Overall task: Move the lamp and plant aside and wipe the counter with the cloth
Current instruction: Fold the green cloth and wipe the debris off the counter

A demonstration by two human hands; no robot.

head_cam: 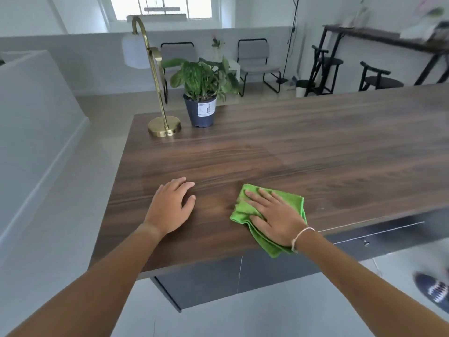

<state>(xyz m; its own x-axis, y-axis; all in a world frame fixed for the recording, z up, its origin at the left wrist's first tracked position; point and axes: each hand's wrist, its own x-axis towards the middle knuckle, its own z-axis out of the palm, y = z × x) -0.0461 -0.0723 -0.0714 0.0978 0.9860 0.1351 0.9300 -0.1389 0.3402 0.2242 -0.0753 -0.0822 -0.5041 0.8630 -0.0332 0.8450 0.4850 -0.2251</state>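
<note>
A folded green cloth lies near the front edge of the dark wooden counter. My right hand presses flat on the cloth with fingers spread. Left of it, my left hand rests palm down on the bare wood and holds nothing. At the far left corner of the counter stands a brass lamp with a curved neck and white shade. Right beside the lamp is a leafy green plant in a dark pot with a white label.
The counter's left edge drops to a pale floor. Dark cabinet fronts sit under the front edge. A shoe shows at the lower right. Beyond the counter are grey chairs, black stools and a dark side table.
</note>
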